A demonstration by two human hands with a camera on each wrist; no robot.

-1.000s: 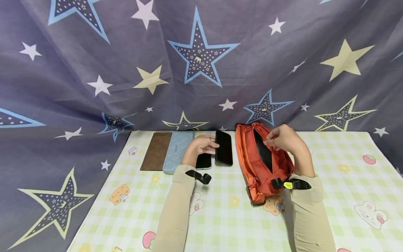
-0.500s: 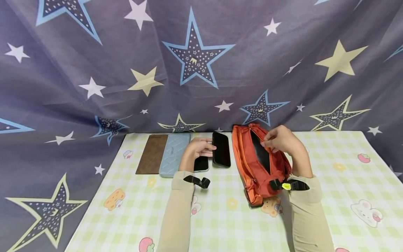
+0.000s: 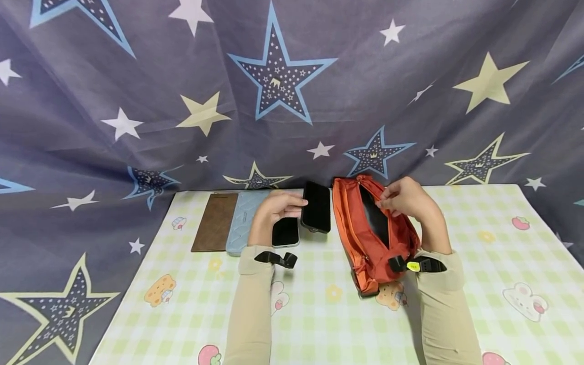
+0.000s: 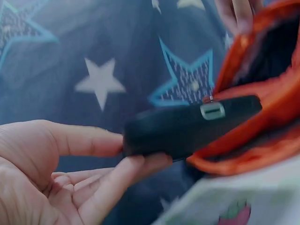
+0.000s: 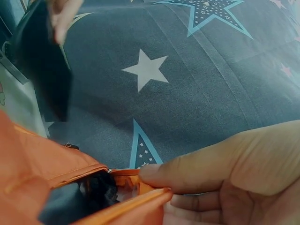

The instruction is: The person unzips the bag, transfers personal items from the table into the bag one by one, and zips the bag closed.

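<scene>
A black smartphone [image 3: 316, 208] is pinched along its left edge between the thumb and fingers of my left hand [image 3: 277, 210]. In the left wrist view the phone [image 4: 183, 129] is held up off the table, its side edge facing the camera. To its right stands an orange-red bag [image 3: 365, 238] with its zipped top open on a dark inside. My right hand [image 3: 408, 198] pinches the rim of that opening, seen close in the right wrist view, where thumb and fingers grip the orange fabric [image 5: 150, 187].
Left of the lifted phone lie a second phone [image 3: 285, 232] with a pale edge, a light blue quilted case [image 3: 242, 228] and a brown flat case [image 3: 214, 223]. They rest on a checked tablecloth [image 3: 328, 324]. A star-printed curtain [image 3: 356, 101] hangs behind the table's far edge.
My left hand has lifted the black phone off the table and tilted it slightly. My right hand keeps its grip on the bag's rim. The head view has shifted a little.
</scene>
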